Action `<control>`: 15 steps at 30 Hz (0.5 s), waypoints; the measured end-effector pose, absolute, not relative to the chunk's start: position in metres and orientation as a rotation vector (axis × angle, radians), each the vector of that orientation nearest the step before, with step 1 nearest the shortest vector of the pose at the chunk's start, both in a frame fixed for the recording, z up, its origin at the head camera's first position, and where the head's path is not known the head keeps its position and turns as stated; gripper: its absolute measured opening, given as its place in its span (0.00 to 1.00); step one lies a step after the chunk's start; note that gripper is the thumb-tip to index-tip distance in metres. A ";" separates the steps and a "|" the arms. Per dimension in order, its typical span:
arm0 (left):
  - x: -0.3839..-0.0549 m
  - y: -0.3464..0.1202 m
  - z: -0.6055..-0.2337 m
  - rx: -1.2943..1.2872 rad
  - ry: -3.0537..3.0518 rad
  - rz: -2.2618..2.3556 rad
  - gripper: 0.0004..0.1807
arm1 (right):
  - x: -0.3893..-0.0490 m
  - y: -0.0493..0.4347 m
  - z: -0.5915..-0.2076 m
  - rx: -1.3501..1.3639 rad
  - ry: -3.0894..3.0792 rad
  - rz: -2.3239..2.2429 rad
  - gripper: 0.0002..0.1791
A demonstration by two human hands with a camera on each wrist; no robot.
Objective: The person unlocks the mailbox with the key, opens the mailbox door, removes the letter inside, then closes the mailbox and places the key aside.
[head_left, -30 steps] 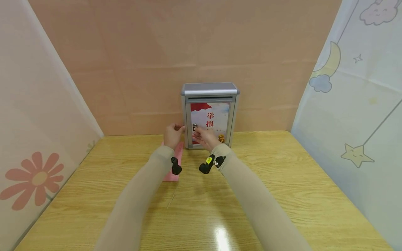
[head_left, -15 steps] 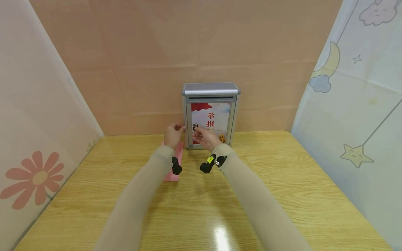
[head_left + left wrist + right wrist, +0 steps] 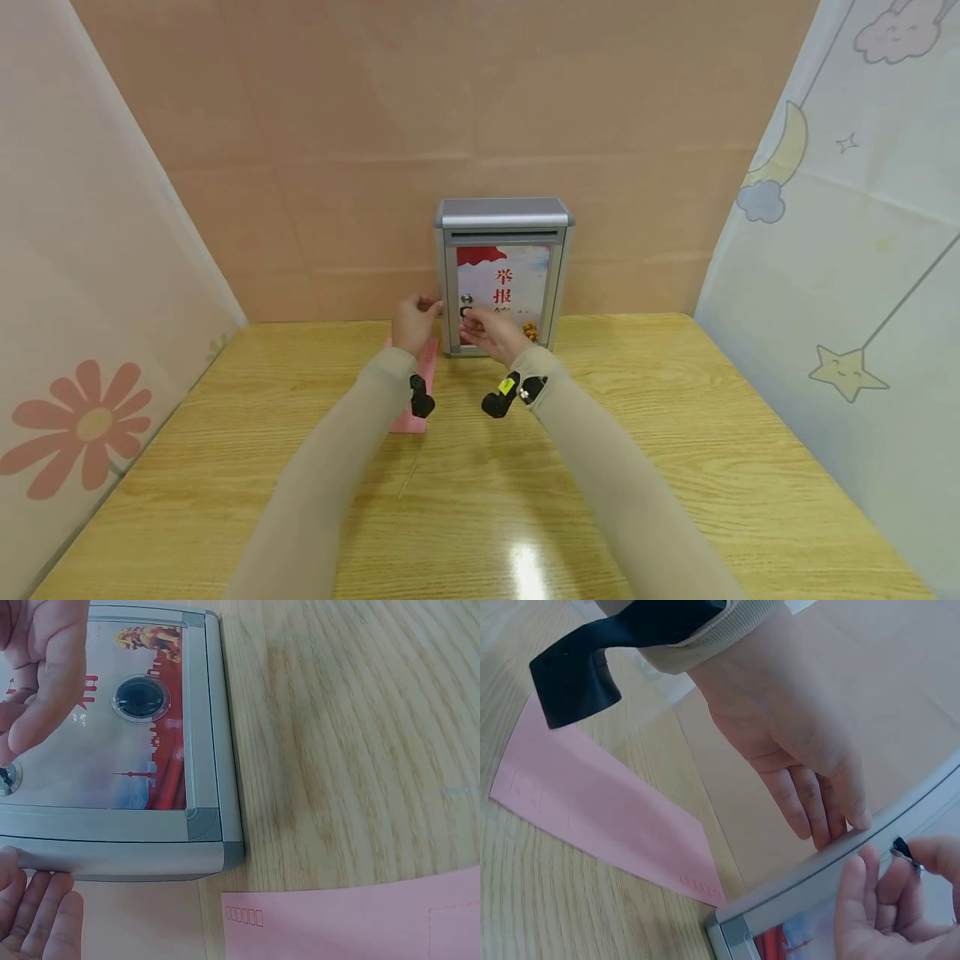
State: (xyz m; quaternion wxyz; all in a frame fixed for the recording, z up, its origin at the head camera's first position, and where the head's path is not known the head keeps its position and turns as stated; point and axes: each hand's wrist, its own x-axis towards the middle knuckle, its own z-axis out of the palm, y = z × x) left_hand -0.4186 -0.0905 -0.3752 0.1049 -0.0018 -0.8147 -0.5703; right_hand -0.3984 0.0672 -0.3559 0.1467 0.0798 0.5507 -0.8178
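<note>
A silver-grey metal report box (image 3: 502, 223) stands upright against the back wall, with a slot near its top and a printed front panel. My left hand (image 3: 414, 325) grips the box's left side, thumb at the front of that side and fingers toward the back. In front of the panel, my right hand (image 3: 495, 332) pinches a small black-headed key (image 3: 902, 847) between thumb and bent fingers. The round silver lock (image 3: 467, 298) shows just above the right fingertips in the head view. The key's tip is hidden.
A pink envelope (image 3: 337, 926) lies on the wooden table (image 3: 637, 417) left of the box, partly under my left forearm. Patterned cloth walls (image 3: 840, 275) enclose both sides. A dark round window (image 3: 141, 698) sits low in the panel.
The black key head has dropped slightly below the lock, whose silver face now shows. My right wrist has shifted a little to the right; the left hand stays put.
</note>
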 end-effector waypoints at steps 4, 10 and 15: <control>-0.419 -0.090 -0.376 0.010 -2.392 -1.691 0.14 | -0.400 0.079 -0.360 0.142 1.613 -2.221 0.04; -0.417 -0.090 -0.374 0.023 -2.374 -1.712 0.13 | -0.407 0.119 -0.371 -0.026 1.780 -1.771 0.05; -0.415 -0.091 -0.373 0.034 -2.360 -1.725 0.13 | -0.410 0.154 -0.377 -0.023 1.944 -1.413 0.06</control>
